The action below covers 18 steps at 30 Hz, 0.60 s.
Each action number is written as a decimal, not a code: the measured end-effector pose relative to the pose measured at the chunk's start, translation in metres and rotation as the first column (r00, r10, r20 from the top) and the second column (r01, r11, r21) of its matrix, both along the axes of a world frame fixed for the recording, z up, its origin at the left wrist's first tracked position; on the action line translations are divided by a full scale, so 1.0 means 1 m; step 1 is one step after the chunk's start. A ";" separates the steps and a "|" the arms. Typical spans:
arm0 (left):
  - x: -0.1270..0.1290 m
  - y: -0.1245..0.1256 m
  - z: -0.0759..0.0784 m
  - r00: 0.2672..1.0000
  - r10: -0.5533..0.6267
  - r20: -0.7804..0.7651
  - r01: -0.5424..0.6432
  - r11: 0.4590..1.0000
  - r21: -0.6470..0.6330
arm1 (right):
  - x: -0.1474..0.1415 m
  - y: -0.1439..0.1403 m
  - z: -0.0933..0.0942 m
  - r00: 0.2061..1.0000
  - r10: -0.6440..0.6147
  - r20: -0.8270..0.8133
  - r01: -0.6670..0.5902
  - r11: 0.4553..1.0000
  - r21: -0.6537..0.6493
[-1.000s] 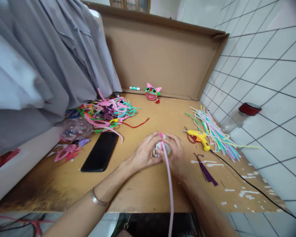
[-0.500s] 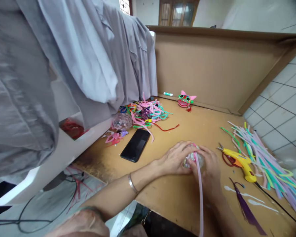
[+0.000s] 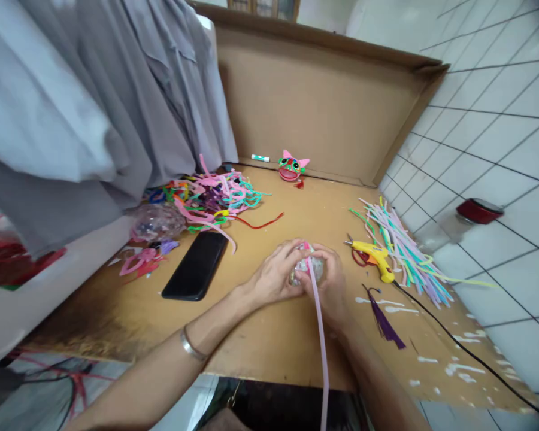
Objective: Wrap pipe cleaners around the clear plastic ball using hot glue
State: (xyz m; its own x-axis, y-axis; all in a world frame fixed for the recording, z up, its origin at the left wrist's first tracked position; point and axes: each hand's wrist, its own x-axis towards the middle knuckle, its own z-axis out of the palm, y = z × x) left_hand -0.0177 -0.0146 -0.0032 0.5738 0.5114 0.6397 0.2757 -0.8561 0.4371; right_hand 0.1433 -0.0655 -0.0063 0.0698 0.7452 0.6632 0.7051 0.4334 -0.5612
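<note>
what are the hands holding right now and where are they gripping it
Both hands, left hand and right hand, cup a small clear ball from either side. A pink pipe cleaner runs over its top and trails toward the person.

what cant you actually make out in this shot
- Head view: the small clear ball is mostly covered by the left hand and right hand; its surface detail is hidden.
- The pink pipe cleaner runs off the bottom edge, so its end is cut off.
- The glue gun cord leaves at the lower right corner.
- The jar with the red lid is blurred; contents unreadable.
- The cat-face figure is too small for detail.
</note>
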 end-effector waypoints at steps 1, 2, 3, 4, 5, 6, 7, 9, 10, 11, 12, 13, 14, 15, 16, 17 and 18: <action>0.000 0.000 0.000 1.000 0.002 0.005 -0.002 1.000 0.003 | 0.000 0.000 0.000 1.000 0.000 -0.008 0.000 1.000 0.000; 0.000 0.000 0.000 1.000 0.004 0.008 -0.004 1.000 0.000 | 0.000 0.000 0.000 1.000 0.001 -0.012 -0.001 1.000 0.003; -0.001 0.000 0.000 1.000 0.005 0.008 -0.005 1.000 -0.008 | -0.001 -0.001 0.000 1.000 0.004 -0.013 -0.004 1.000 0.004; -0.001 0.000 0.001 1.000 0.006 0.006 -0.005 1.000 -0.021 | -0.001 -0.001 0.001 1.000 0.010 -0.010 -0.010 1.000 0.002; -0.001 -0.001 0.001 1.000 0.007 0.005 -0.007 0.999 -0.033 | 0.000 -0.002 0.001 1.000 0.017 -0.002 -0.017 1.000 0.001; -0.001 -0.001 0.002 1.000 0.009 0.004 -0.009 0.999 -0.044 | 0.000 -0.002 0.002 1.000 0.022 0.008 -0.022 1.000 -0.002; -0.001 0.000 0.002 1.000 0.010 0.004 -0.010 0.999 -0.052 | 0.000 -0.003 0.003 0.999 0.028 0.018 -0.028 1.000 -0.006; -0.002 0.001 0.001 1.000 0.015 0.013 -0.014 0.998 -0.064 | 0.001 -0.004 0.006 0.999 0.036 0.034 -0.036 0.999 -0.003; -0.002 0.001 0.000 1.000 0.023 0.019 -0.021 0.998 -0.067 | 0.001 -0.005 0.007 0.999 0.037 0.039 -0.038 0.999 0.005; -0.002 0.002 -0.001 0.999 0.034 0.026 -0.032 0.997 -0.068 | 0.001 -0.005 0.008 0.998 0.037 0.042 -0.038 0.999 0.012; -0.003 0.003 -0.003 0.998 0.048 0.032 -0.046 0.997 -0.069 | 0.001 -0.006 0.009 0.998 0.035 0.045 -0.036 0.999 0.017; -0.003 0.003 -0.004 0.997 0.066 0.037 -0.063 0.996 -0.070 | 0.001 -0.006 0.010 0.998 0.031 0.048 -0.032 0.999 0.022; -0.003 0.004 -0.005 0.996 0.082 0.041 -0.079 0.994 -0.070 | 0.001 -0.007 0.011 0.998 0.026 0.052 -0.027 0.999 0.026; -0.003 0.005 -0.006 0.994 0.096 0.047 -0.093 0.993 -0.072 | 0.002 -0.007 0.012 0.998 0.023 0.055 -0.025 0.999 0.028; -0.003 0.005 -0.007 0.993 0.108 0.056 -0.103 0.992 -0.078 | 0.002 -0.008 0.013 0.998 0.023 0.056 -0.025 0.999 0.034; -0.003 0.006 -0.007 0.991 0.114 0.067 -0.108 0.991 -0.085 | 0.002 -0.008 0.013 0.998 0.026 0.057 -0.028 0.999 0.041; -0.003 0.007 -0.008 0.991 0.113 0.077 -0.106 0.990 -0.093 | 0.003 -0.008 0.013 0.998 0.029 0.056 -0.032 0.998 0.052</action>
